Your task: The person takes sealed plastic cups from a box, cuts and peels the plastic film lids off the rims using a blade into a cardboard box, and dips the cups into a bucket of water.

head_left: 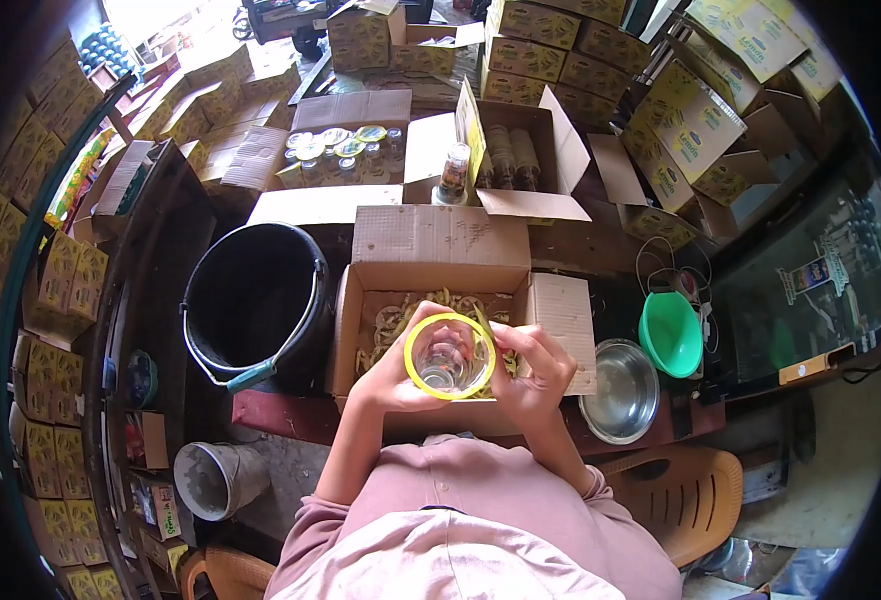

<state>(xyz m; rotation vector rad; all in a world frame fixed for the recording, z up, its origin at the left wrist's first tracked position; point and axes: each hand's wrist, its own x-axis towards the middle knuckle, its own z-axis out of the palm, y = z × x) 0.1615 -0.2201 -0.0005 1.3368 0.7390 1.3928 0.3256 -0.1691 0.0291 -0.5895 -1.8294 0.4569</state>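
Observation:
My left hand (393,375) is wrapped round a clear plastic cup (443,372) with a yellow rim. The cup's mouth faces up toward me, and no filling can be made out in it. At its right side my right hand (536,375) is closed, the thumb and fingers pinching a thin greenish strip (485,322) by the rim. Both hands are above an open cardboard box (441,240). Curled yellow-green strips (391,325) lie in that box, partly hidden by my hands and the cup.
A black bucket (261,290) stands left of the box. To the right are a metal bowl (619,395) and a green bowl (671,335). Behind, one carton (326,195) holds several lidded cups, another (561,150) stacked cups. A filled jar (454,175) stands between them.

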